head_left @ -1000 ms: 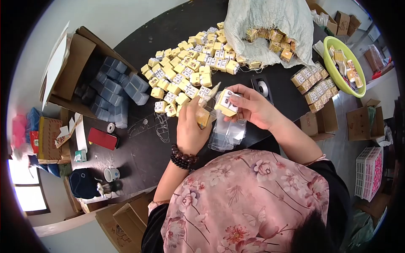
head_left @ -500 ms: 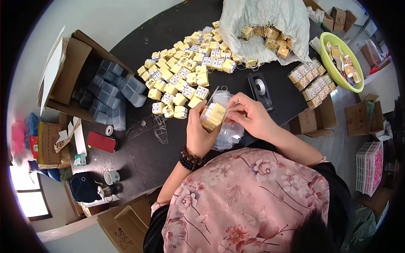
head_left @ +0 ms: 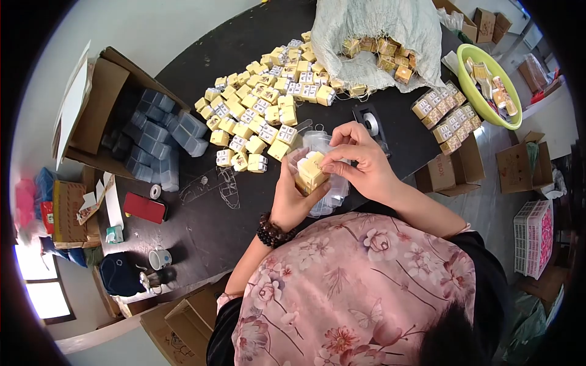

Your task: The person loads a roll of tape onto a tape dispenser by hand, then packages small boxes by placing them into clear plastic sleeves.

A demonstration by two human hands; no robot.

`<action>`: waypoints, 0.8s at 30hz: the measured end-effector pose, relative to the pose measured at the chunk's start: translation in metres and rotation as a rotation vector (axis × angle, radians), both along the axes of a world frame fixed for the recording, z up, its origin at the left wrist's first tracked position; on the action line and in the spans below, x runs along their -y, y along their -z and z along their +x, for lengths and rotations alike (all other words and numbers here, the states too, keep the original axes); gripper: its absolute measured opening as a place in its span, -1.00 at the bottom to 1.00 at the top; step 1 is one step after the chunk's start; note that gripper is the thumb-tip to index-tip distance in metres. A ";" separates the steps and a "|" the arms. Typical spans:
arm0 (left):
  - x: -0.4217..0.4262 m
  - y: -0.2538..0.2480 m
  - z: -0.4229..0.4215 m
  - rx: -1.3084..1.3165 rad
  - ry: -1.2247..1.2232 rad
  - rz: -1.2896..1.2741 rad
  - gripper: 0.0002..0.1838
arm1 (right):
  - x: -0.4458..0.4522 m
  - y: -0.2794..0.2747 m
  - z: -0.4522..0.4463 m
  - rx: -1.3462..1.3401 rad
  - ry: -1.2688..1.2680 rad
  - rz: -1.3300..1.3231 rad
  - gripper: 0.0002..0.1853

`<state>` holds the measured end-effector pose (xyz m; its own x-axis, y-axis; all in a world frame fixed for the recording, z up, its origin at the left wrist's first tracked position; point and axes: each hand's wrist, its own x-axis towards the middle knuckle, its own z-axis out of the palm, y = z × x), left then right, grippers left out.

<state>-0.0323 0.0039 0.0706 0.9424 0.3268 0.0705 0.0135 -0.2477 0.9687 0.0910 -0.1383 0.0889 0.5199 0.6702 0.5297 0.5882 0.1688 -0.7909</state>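
Observation:
My left hand [head_left: 292, 200] is wrapped round a small bundle of yellow boxes [head_left: 312, 169], its thumb along the near side. Close against the bundle's right side, my right hand [head_left: 365, 163] has thumb and fingertips pinched together; what lies between them is too small to make out. Clear plastic cases [head_left: 334, 196] lie on the table beneath and behind both hands. Beyond my left hand spreads a pile of small yellow boxes [head_left: 256, 107], many with white printed faces. A tape dispenser [head_left: 373, 127] stands just past my right hand.
A woven sack [head_left: 378, 36] of boxes lies at the back, beside stacked brown boxes [head_left: 448, 119] and a green basin [head_left: 488, 85]. At left, a cardboard carton [head_left: 97, 116] holds clear cases. A red phone [head_left: 145, 207] and a mug [head_left: 160, 259] sit on the dark table.
My right fingertips have moved in against the yellow bundle and curled more tightly. My left hand keeps its hold, with the bundle turned slightly. The whole view has shifted a little.

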 end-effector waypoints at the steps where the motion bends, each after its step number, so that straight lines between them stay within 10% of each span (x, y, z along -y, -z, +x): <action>1: 0.000 0.001 -0.001 0.031 0.023 -0.064 -0.20 | 0.001 0.002 0.000 -0.039 -0.023 0.028 -0.87; 12: 0.001 0.007 0.000 0.035 0.185 -0.177 -0.21 | 0.013 0.002 -0.002 -0.094 -0.097 0.046 -0.82; 17: 0.001 0.015 -0.002 0.180 0.354 -0.822 -0.30 | 0.016 0.012 -0.005 -0.457 -0.172 0.055 -0.67; 19: 0.003 0.017 -0.002 0.094 0.278 -0.786 -0.20 | 0.018 0.019 0.006 -0.064 -0.229 -0.056 -0.55; 24: -0.004 0.012 0.006 -0.014 0.407 -0.917 -0.38 | 0.012 0.015 -0.001 -0.043 -0.206 -0.002 -0.62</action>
